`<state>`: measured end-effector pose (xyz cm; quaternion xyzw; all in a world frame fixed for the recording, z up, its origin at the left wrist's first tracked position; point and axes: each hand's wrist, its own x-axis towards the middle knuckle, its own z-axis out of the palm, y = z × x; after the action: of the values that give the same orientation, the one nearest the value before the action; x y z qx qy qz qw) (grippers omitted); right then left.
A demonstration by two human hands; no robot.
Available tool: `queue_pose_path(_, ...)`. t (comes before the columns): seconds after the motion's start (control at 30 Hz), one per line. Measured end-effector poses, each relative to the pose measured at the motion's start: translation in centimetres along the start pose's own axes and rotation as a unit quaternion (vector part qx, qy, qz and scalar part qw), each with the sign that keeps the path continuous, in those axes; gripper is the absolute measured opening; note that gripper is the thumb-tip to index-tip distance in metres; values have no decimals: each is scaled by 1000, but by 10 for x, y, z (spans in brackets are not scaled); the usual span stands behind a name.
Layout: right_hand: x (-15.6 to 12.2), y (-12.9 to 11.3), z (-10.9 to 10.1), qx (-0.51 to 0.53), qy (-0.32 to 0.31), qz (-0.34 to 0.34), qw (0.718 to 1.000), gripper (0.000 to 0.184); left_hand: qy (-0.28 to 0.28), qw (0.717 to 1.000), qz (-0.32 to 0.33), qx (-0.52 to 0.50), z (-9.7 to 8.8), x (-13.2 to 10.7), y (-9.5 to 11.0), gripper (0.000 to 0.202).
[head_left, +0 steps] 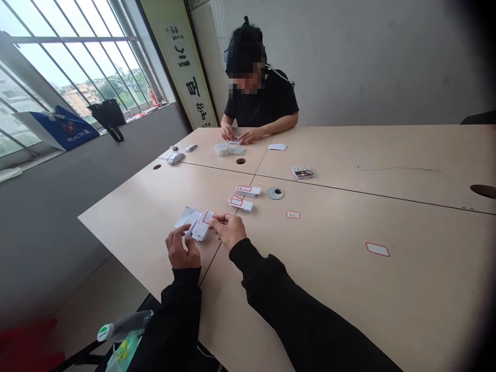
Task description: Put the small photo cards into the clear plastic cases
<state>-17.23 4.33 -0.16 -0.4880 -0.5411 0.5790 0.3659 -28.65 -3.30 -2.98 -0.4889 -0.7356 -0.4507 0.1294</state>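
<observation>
A small stack of white paper labels with red borders point(198, 223) lies on the pale wooden table point(333, 258) in front of me. My left hand point(182, 250) rests its fingertips on the near edge of the stack. With closed fingers, my right hand point(230, 230) pinches the top label at its right edge. Both arms wear black sleeves. Two more little stacks of red-bordered labels point(248, 190) point(241, 203) sit just beyond my hands.
Single labels point(377, 249) point(293, 214) lie to the right, with a round grey disc point(275, 193) and a small packet point(303, 172). A person in black point(259, 101) works with labels at the far end. A bottle point(124, 326) stands at lower left.
</observation>
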Motion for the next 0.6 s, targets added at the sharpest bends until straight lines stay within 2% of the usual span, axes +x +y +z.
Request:
queue_pose_path(0.1, 13, 1, 14, -48, 21, 9, 999, 9, -8, 999, 35, 10, 3, -2, 4, 32)
queue_pose_path(0.27, 19, 6, 18, -137, 38, 13, 990, 7, -19, 993, 49, 101, 11, -6, 8, 25)
queue_pose_path(0.33, 19, 6, 17, -164, 42, 7, 985, 14, -21, 992, 50, 117, 13, -7, 7, 20)
queue_pose_path(0.4, 21, 3, 15, -221, 47, -18, 974, 30, -22, 991, 55, 117, 16, -8, 3, 18)
queue_pose_path(0.5, 29, -4, 13, -335, 9, -50, 941, 48, -19, 993, 79, 86, 20, -7, -5, 16)
queue_pose_path(0.6, 40, -13, 12, -386, -50, -24, 921, 44, -18, 992, 109, 54, 23, -6, -13, 20)
